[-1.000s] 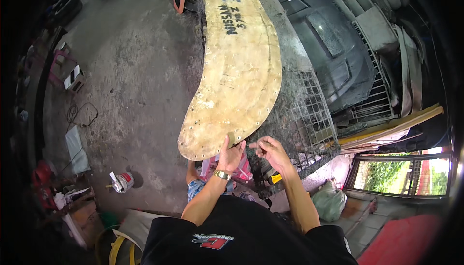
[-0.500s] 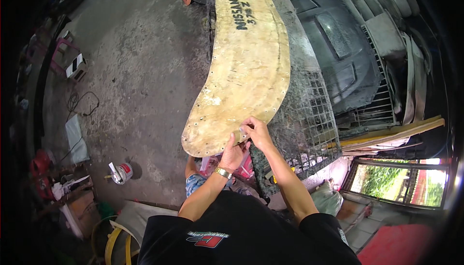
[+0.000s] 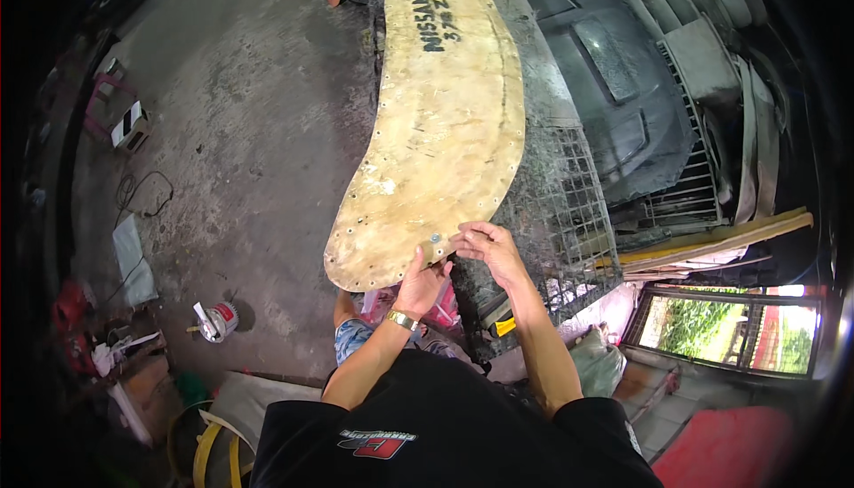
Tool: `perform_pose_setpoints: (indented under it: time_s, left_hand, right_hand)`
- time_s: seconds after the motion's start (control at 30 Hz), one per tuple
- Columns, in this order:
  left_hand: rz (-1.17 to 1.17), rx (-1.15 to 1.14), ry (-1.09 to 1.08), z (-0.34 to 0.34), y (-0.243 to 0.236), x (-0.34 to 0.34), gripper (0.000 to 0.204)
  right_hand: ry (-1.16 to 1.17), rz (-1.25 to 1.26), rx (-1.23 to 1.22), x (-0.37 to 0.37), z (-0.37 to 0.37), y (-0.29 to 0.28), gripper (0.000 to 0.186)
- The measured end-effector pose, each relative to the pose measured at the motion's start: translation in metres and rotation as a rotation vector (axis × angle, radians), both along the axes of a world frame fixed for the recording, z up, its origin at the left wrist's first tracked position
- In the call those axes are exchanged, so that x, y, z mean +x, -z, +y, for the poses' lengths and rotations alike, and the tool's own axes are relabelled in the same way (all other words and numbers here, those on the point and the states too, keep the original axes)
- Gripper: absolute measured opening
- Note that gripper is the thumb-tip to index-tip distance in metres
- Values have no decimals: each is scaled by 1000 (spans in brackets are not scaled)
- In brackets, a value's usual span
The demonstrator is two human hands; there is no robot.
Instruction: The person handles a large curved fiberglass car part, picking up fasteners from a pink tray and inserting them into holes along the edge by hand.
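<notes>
A long, curved tan panel [image 3: 427,150] stretches away in front of me, with small holes along its edges and dark handwriting at the far part. My left hand [image 3: 421,285] grips its near edge, thumb on top and the other fingers hidden underneath. On the panel, just beyond that thumb, lies a small round grey piece like a washer or bolt head [image 3: 435,238]. My right hand [image 3: 491,252] is at the near right edge, its fingers extended and slightly apart, close to the washer-like piece but off it.
The panel rests over a dusty bench with a metal grid [image 3: 578,203]. Right of it lies a dark car hood [image 3: 614,79]. Bare skin and blue patterned cloth [image 3: 356,338] show below the panel. A can [image 3: 218,321] stands on the concrete floor [image 3: 249,132] at left.
My right hand has drawn back to the right and its pinched fingers have loosened, leaving the round grey piece uncovered on the panel. My left hand keeps its grip.
</notes>
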State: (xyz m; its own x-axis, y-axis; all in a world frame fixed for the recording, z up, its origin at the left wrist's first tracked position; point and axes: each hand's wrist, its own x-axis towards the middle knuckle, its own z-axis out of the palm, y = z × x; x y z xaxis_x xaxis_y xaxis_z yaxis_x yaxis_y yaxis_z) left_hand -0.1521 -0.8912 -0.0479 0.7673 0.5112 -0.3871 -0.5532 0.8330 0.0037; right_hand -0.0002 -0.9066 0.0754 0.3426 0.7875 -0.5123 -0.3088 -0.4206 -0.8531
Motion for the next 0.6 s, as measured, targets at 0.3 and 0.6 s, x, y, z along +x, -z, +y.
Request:
perform_pose_setpoints:
  time_s: [0.3,0.6]
  left_hand:
    - [36,-34,1,1,-4,-1,44]
    - [55,-27,15,3,-10,-4,40]
  right_hand:
    - [-18,-227,-15,-3,1,19,21]
    - [-388,-830,56,-20,25,2,17]
